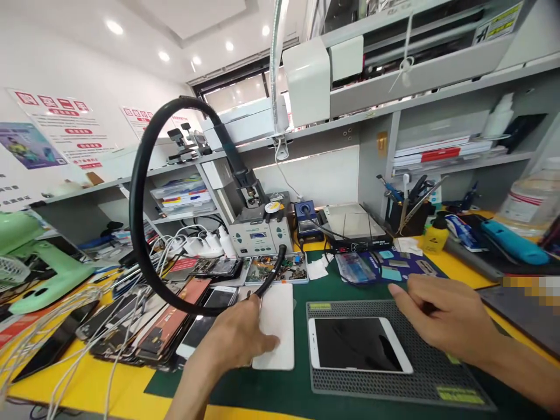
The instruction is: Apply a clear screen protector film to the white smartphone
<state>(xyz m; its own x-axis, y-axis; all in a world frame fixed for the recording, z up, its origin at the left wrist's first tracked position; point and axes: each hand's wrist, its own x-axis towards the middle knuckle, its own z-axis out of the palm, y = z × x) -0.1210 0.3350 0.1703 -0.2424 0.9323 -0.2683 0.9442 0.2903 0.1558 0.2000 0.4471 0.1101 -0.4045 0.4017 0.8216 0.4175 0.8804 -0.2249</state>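
A phone [359,344] with a white frame and dark screen lies face up on a grey perforated mat [341,382]. My right hand [446,318] hovers by the mat's right side, fingers loosely curled and thumb held apart; nothing shows in it. Left of the mat is a flat white slab [280,318], its kind unclear. My left hand [236,332] is at its left edge, with the thumb stretched over its surface. The other left fingers are mostly hidden. A black hose [137,216] loops behind that hand. Another white phone [210,315] lies to its left, partly covered.
Stacked phone parts [175,326] and tangled white cables [70,356] crowd the left. Behind stand a hot air station [262,236], a parts tray [289,271], a soldering station [308,221] and a tool holder [406,213]. At right are a yellow bottle [435,236] and a large jug [531,201].
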